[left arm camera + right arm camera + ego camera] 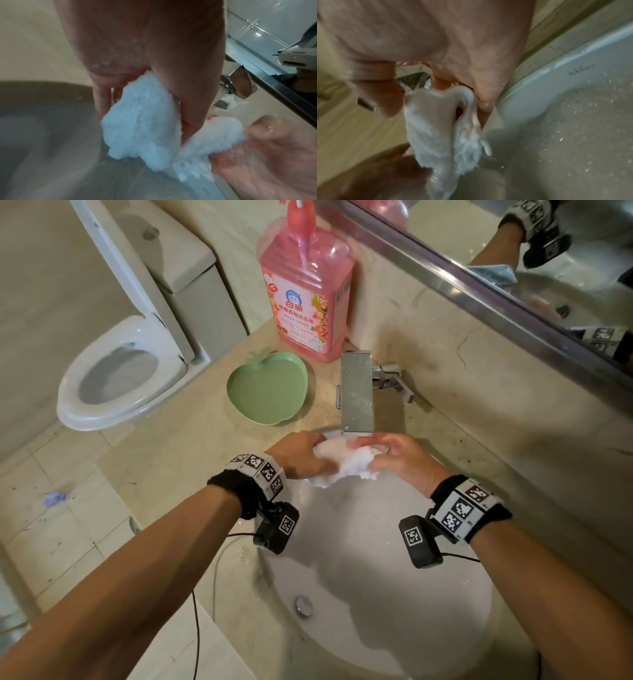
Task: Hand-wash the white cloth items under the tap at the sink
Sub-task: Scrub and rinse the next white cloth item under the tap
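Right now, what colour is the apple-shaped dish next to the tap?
The apple-shaped dish is light green. It shows best in the head view.

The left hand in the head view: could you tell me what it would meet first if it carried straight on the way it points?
The left hand grips the white cloth and points right toward the right hand; beyond the cloth it would probably meet that hand's fingers first.

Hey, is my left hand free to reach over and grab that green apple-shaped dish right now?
Probably not yet. The left hand grips the white cloth together with the right hand under the tap. The green dish sits uncovered on the counter nearby, so letting go first should clear it.
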